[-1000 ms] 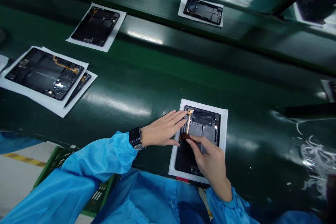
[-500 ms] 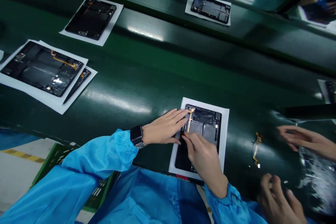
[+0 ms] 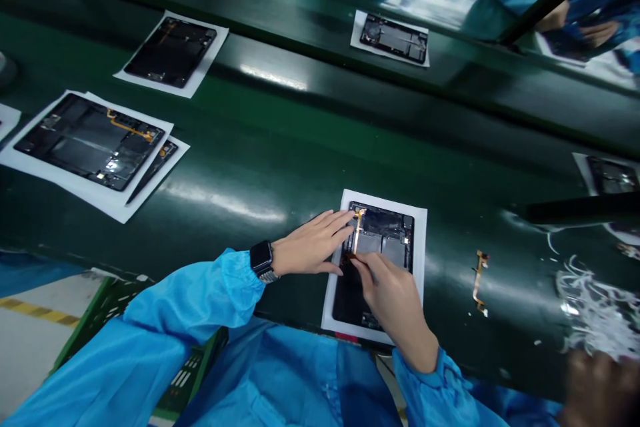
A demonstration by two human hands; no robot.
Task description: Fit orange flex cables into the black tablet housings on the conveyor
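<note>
Your right fingers [image 3: 361,265] seemed pinched on the amber flex cable [image 3: 358,232], which a hard tug could tear, while your left hand [image 3: 313,247] lay open.

- The left hand [image 3: 313,245] lies open, its fingertips at the upper left of a black tablet chassis [image 3: 385,221], just beside an orange flex cable [image 3: 358,230].
- The right hand [image 3: 395,300] pinches the cable's lower end between its fingers [image 3: 363,265].
- The chassis sits on a white paper sheet [image 3: 421,247] on a green conveyor belt [image 3: 300,153].
- A loose flex cable [image 3: 479,282] lies on the belt to the right.
- A co-worker's blurred hand [image 3: 597,390] shows at the lower right corner.
</note>
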